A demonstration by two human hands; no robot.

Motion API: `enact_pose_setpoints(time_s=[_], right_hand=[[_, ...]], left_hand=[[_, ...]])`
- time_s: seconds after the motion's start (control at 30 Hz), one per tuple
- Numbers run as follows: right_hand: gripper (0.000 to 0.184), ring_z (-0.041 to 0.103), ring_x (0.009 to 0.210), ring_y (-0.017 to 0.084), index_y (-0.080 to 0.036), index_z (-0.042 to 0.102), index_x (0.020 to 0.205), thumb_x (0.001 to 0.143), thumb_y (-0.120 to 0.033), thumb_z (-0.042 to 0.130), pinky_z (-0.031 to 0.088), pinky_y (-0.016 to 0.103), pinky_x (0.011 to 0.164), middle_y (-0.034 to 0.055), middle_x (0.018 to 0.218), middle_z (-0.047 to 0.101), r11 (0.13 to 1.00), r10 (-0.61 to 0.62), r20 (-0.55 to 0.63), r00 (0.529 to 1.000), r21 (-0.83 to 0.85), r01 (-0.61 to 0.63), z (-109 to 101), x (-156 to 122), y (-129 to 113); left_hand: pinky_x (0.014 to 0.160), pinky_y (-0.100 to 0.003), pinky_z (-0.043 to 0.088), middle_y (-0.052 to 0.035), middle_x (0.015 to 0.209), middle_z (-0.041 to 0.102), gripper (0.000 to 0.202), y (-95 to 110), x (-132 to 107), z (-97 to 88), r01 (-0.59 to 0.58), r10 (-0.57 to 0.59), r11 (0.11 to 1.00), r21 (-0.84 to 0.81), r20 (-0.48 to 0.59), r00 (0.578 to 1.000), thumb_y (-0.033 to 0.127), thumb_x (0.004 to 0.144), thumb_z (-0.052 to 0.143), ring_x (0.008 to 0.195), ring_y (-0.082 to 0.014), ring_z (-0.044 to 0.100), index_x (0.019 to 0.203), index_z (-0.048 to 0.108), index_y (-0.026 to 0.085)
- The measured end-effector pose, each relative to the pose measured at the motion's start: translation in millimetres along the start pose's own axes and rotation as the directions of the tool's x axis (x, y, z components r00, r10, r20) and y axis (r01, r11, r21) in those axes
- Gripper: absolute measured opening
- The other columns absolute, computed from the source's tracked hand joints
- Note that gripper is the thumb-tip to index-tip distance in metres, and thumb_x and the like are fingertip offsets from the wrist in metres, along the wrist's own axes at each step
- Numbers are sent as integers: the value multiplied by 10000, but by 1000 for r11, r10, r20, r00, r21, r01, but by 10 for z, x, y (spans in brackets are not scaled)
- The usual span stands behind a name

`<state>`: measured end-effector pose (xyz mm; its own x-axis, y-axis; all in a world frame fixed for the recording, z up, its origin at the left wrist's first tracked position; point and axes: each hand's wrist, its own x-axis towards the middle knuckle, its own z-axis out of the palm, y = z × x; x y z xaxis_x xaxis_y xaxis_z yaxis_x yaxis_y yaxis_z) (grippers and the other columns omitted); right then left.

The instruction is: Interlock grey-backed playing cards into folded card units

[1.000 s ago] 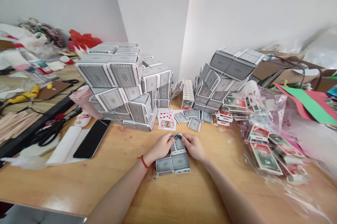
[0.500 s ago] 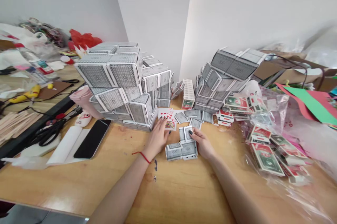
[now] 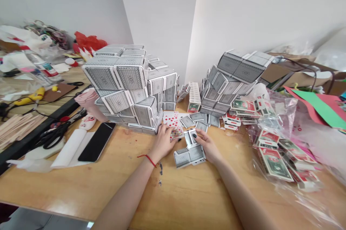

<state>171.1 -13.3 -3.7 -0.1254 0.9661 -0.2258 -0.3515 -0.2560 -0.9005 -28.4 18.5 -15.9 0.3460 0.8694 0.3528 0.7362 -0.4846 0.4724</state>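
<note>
At the middle of the wooden surface [image 3: 189, 201], the left hand [image 3: 164, 140] lies flat, fingers spread on the red face-up cards [image 3: 172, 121]; the right hand [image 3: 207, 146] pinches the small folded-card block [image 3: 190, 149]. Judging by this, another card is being picked; seating it needs a careful slide. Glossy grey-patterned card cubes [image 3: 129, 89] rise behind

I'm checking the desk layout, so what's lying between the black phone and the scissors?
In the head view, a white folded paper lies between the black phone and the scissors, on the wooden table.
</note>
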Motion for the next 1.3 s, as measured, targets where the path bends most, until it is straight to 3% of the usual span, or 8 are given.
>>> enact_pose_setpoints(time_s=[0.3, 0.53, 0.77, 0.87, 0.93, 1.0, 1.1, 1.3], right_hand=[[413, 545, 559, 121, -241, 543, 1029, 650, -338, 675, 393, 215, 507, -10, 761, 643, 999, -1, -18, 1000, 38, 2, -34, 23, 30], [499, 575, 616, 118, -324, 511, 1126, 653, -240, 646, 445, 232, 573, -45, 874, 650, 969, 71, -103, 992, 245, -44, -93, 44, -18], [622, 567, 563, 106, -377, 398, 1242, 678, -229, 614, 449, 228, 548, -58, 829, 659, 968, 58, -69, 996, 250, -39, -88, 26, -40], [575, 561, 566, 99, -344, 446, 1218, 678, -254, 624, 436, 212, 520, -43, 906, 658, 973, 58, -79, 995, 227, -39, -60, 9, -67], [538, 568, 593, 104, -321, 479, 1194, 680, -274, 632, 436, 211, 522, -32, 928, 654, 976, 59, -63, 996, 215, -44, -35, -3, -92], [531, 583, 663, 120, -305, 501, 1173, 665, -278, 652, 446, 219, 562, -21, 955, 646, 977, 49, -33, 998, 208, -41, -13, -16, -114], [556, 587, 732, 141, -298, 514, 1153, 625, -263, 682, 450, 233, 617, -13, 986, 630, 982, 36, 1, 999, 186, -36, 1, -27, -123], [436, 542, 648, 147, -239, 569, 1075, 642, -288, 592, 440, 250, 588, 10, 785, 608, 984, 71, -20, 997, 165, -67, -39, -26, -104]], left_hand=[[928, -435, 331, -89, 1027, 417, 424, 21, -8, 51, 24, -24, 1000, 0, -82, 996, 280, 681, 616, 1059, -258, 375, 1066, 489, 155], [882, -414, 365, -83, 994, 473, 386, 60, -12, 50, 75, -91, 988, -134, -125, 988, 243, 625, 668, 1029, -246, 426, 956, 493, 151], [792, -324, 430, -42, 958, 577, 214, 236, -36, -116, 129, -130, 916, -380, 24, 991, 161, 760, 500, 913, -176, 544, 971, 496, 196], [763, -300, 454, -48, 1003, 584, 300, 331, -46, -199, 184, -218, 845, -502, -8, 976, 170, 740, 520, 891, -170, 571, 1035, 471, 199], [590, -243, 480, -33, 906, 607, 311, 390, -48, -240, 266, -272, 736, -622, 88, 958, 203, 734, 533, 676, -131, 601, 1039, 470, 194], [383, -197, 412, -9, 759, 606, 319, 436, -48, -265, 384, -320, 593, -708, 231, 919, 262, 745, 523, 428, -84, 526, 1051, 470, 189], [285, -167, 330, 17, 646, 577, 367, 475, -44, -280, 453, -364, 426, -783, 311, 878, 303, 718, 564, 323, -56, 446, 1050, 472, 176], [286, -162, 342, 30, 602, 560, 399, 501, -43, -280, 462, -377, 340, -819, 332, 865, 288, 684, 605, 334, -61, 461, 1043, 482, 164]])
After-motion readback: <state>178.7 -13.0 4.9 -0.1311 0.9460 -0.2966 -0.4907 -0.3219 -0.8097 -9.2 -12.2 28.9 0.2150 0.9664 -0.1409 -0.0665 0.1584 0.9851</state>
